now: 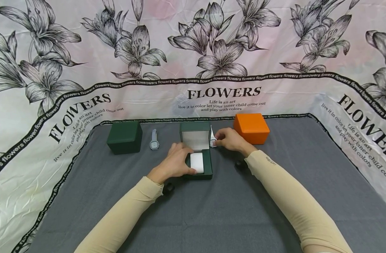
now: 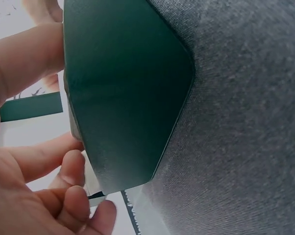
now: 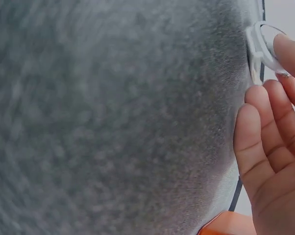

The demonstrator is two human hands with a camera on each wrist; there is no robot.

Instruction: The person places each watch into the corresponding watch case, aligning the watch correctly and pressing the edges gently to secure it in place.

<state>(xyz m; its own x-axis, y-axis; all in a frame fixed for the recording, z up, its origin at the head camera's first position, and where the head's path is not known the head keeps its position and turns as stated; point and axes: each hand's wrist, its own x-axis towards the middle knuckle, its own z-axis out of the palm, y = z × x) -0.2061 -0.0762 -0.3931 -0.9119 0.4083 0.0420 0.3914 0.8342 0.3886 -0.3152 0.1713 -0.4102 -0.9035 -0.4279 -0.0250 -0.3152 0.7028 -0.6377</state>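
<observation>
An open green watch box [image 1: 207, 165] stands mid-table, its lid [image 1: 195, 127] raised and a white cushion [image 1: 197, 163] inside. My left hand [image 1: 175, 162] reaches over the box's left edge, thumb at the cushion's near end and index finger at its far end. The left wrist view shows the box's green side wall [image 2: 128, 98] hiding most of the cushion. To the right of the box, my right hand [image 1: 230, 140] pinches a pale wristwatch [image 1: 212, 140] between thumb and fingers. Its round white case [image 3: 265, 46] shows in the right wrist view; fingertips cover part of it.
At the left stands a closed green box [image 1: 124, 137], with a light-blue wristwatch [image 1: 154, 143] lying beside it. A closed orange box [image 1: 251, 128] is just behind my right hand. Grey cloth [image 1: 193, 218] covers the table, and a flower-printed curtain [image 1: 155, 95] hangs along the back.
</observation>
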